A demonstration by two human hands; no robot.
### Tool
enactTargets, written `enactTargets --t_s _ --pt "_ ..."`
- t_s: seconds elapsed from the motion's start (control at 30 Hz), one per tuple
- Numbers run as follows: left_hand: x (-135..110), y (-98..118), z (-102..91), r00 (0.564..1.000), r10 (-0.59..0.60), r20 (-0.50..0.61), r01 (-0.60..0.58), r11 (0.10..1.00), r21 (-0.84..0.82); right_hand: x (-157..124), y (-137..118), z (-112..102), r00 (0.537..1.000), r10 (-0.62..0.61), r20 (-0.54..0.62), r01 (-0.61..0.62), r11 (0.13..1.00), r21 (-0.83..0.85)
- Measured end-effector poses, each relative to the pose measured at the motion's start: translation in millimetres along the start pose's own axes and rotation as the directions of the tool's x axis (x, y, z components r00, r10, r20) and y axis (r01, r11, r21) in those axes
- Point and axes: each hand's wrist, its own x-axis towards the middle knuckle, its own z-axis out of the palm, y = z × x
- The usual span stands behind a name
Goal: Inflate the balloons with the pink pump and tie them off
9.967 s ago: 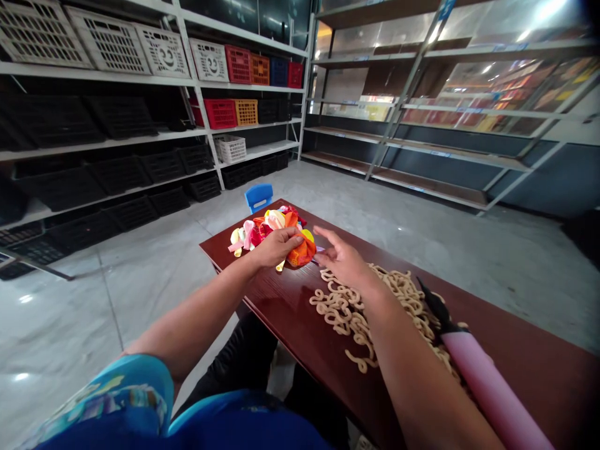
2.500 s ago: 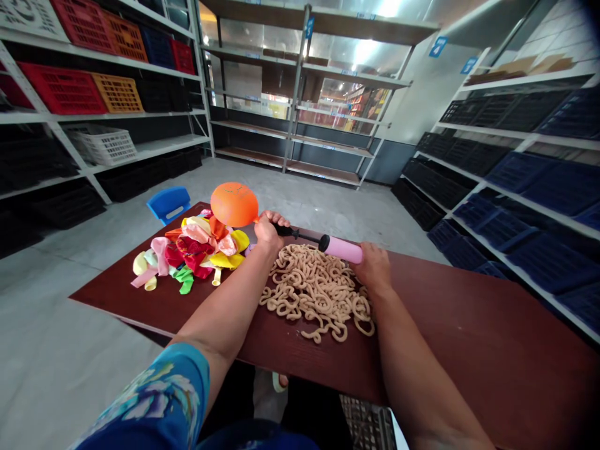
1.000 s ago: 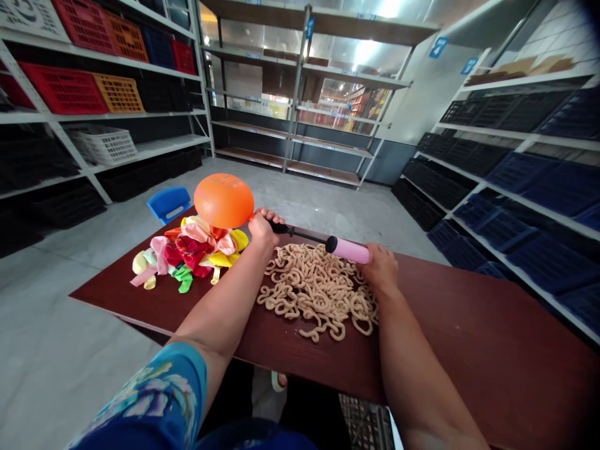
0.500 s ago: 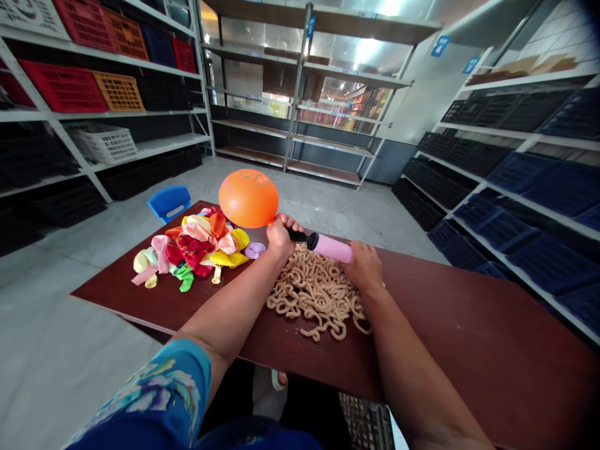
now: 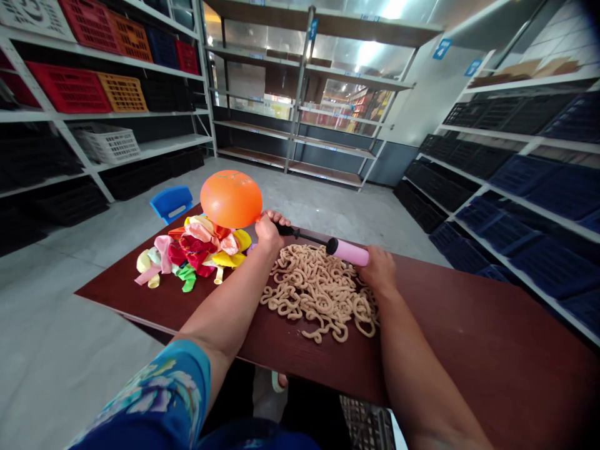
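An inflated orange balloon sits at the black end of a hand balloon pump. My left hand is closed around that black end and the balloon's neck, so the join is hidden. At the other end, my right hand grips the pink barrel. A length of black rod shows between the two parts of the pump. Beneath the pump lies a heap of tan, curled, rope-like pieces. Left of my left forearm is a pile of limp balloons in several colours.
The dark red-brown table carries both heaps. A blue chair stands beyond its left corner. Shelves with crates line the left side, more with dark crates the right, and a metal rack stands behind.
My hands have moved apart, drawing the pump out so the black rod now shows. The orange balloon and left hand shifted left; my right hand went right with the pink barrel.
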Motion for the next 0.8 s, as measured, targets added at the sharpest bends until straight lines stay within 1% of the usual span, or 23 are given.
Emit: enactTargets --t_s 0.1,0.17,0.27,0.33,0.43,0.5,0.67,0.73,0.8 --pt "-8 -12 0.6 0.999 -0.036 0.036 0.037 0.999 -0.014 -2 -13 -1 0.996 -0.061 -0.062 0.061 0.998 -0.011" --pt "-12 -21 0.2 0.996 -0.063 0.059 0.064 0.998 -0.017 -3 -22 -3 0.991 -0.1 -0.085 0.099 0.995 -0.016" --pt "-17 -32 -1.1 0.991 -0.1 0.091 0.102 0.995 -0.012 -6 -33 -7 0.988 -0.131 -0.085 0.13 0.991 -0.021" --pt "-19 -34 -1.0 0.989 -0.115 0.095 0.116 0.993 -0.005 -6 -36 -9 0.987 -0.141 -0.079 0.14 0.99 -0.012" --pt "-19 -28 2.2 0.989 -0.126 0.076 0.126 0.992 0.015 -6 -33 -10 0.987 -0.149 -0.068 0.15 0.989 0.011" --pt "-17 -19 5.3 0.991 -0.117 0.064 0.116 0.993 0.026 -4 -27 -9 0.991 -0.123 -0.049 0.124 0.992 0.016" --pt "-4 4 6.3 0.999 -0.038 0.012 0.037 0.999 0.027 -2 -2 -4 0.999 0.039 0.004 -0.039 0.999 0.014" --pt "1 9 4.0 1.0 -0.01 -0.003 0.01 1.0 0.027 -1 6 -1 0.996 0.091 0.006 -0.091 0.996 0.016" --pt "3 9 2.2 1.0 0.008 -0.004 -0.008 1.0 0.019 1 11 4 0.995 0.103 0.001 -0.103 0.995 0.02"
